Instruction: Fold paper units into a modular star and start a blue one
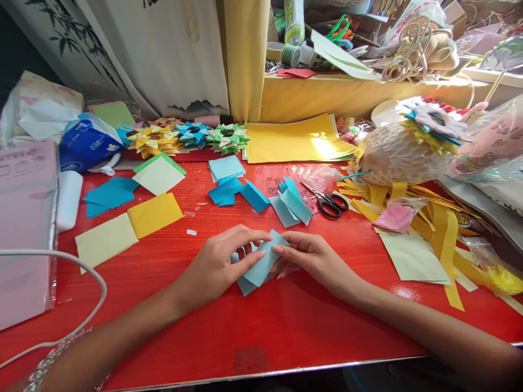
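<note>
A light blue folded paper (261, 267) is held between both hands just above the red table (196, 337). My left hand (232, 253) is closed, pinching it from the left with thumb and fingers. From the right, my right hand (304, 253) pinches its upper corner. The lower fingers are partly hidden behind the paper. Right behind the hands lie more light blue folded papers (292, 204), darker blue folded pieces (254, 195) and a small stack of pale blue squares (226, 167).
Black-handled scissors (332, 206) lie behind my right hand. Yellow paper strips (445, 234) spread at the right, beside a wrapped round object (404, 152). Folded paper rings (192, 135) line the back. A white cable (100, 294) loops at the left, near yellow paper squares (155, 214).
</note>
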Demonstrator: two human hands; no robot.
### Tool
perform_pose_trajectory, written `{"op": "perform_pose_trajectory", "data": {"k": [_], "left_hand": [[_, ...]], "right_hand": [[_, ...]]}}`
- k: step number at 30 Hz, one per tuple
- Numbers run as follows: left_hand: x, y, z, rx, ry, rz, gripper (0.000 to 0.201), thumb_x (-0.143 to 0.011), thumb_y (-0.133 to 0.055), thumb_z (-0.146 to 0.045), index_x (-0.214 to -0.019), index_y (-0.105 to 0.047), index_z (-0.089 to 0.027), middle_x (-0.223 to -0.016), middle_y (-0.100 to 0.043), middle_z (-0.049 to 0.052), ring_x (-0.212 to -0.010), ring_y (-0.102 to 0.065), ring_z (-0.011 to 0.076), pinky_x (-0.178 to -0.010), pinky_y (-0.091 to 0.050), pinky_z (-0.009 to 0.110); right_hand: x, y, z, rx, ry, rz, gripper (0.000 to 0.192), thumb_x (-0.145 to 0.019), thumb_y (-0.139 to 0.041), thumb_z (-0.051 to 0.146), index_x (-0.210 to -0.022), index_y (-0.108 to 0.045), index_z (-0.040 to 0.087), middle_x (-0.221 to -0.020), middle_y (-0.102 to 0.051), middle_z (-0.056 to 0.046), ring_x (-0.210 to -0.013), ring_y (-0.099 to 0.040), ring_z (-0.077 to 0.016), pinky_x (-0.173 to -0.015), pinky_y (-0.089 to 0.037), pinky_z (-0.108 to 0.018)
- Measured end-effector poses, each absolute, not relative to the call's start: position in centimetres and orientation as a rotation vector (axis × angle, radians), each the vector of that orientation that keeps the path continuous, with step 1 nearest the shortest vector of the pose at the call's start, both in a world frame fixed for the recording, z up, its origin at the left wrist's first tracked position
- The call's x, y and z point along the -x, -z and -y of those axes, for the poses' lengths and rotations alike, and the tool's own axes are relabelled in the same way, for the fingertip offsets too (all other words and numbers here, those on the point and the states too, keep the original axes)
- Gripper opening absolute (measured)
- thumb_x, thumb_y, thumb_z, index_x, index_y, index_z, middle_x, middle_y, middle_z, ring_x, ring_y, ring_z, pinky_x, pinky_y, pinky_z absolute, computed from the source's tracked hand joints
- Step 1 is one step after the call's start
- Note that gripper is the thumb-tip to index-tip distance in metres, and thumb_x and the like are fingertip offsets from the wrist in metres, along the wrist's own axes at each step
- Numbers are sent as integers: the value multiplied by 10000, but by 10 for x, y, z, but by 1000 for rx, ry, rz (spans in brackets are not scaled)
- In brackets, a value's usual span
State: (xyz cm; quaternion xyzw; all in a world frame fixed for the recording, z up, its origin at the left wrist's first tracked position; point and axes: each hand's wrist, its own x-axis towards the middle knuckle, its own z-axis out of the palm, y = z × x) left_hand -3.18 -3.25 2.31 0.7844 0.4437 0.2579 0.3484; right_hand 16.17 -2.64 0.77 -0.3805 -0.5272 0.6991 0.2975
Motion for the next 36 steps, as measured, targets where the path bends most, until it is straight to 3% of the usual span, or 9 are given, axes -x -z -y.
{"op": "perform_pose_trajectory", "data": {"k": [11,36], "left_hand": [[32,-19,31,-2020,-669,-1162,229,-854,-450,-293,-1041,-578,-267,-983,-607,2,-855,-565,126,-716,-454,223],[31,-16,29,-1710,-670,-1147,197,-827,-498,-274,-1002,-588,-277,-893,-595,-26,-775,-560,106,-649,-435,196]], "right_hand": [[-162,-8,26,1051,-1882,1399,253,-802,-550,312,-980,-596,139,-832,-660,-43,-721,-647,-142,-682,-525,-257],[-164,-3,27,971,-1897,1428,191,-819,-523,233,-972,-603,150,-846,-655,-36,-773,-649,-164,-721,-535,-282]]}}
